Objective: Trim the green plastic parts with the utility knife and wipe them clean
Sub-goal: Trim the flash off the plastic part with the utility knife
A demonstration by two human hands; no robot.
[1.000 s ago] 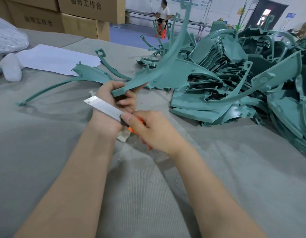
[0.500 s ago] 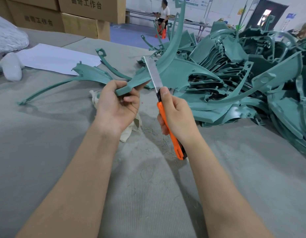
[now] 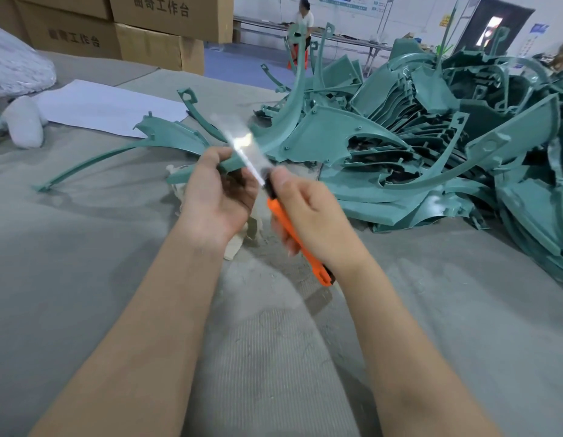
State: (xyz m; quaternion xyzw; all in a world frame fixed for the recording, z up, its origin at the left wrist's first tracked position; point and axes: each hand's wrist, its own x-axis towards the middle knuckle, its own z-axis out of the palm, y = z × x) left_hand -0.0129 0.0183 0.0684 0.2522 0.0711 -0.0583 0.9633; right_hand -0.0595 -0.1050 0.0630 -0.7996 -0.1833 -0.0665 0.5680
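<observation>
My left hand (image 3: pixel 215 197) grips the near end of a long curved green plastic part (image 3: pixel 294 108) that rises up and away over the table. My right hand (image 3: pixel 308 220) holds an orange utility knife (image 3: pixel 294 238) by its handle. The long blade, blurred and glinting, lies against the part's edge just above my left fingers. A pale wiping cloth (image 3: pixel 242 238) lies on the grey table cover under my left hand, mostly hidden. A trimmed-looking green part (image 3: pixel 128 152) lies to the left.
A big heap of green parts (image 3: pixel 431 146) fills the table's right side. White paper (image 3: pixel 106 105) and a white bag (image 3: pixel 18 74) lie at the far left, cardboard boxes (image 3: pixel 147 29) behind. A person sits far back.
The knife swung from lying across my left wrist to blade-up beside the part, and now the blade moves along the part's edge near my left fingers.
</observation>
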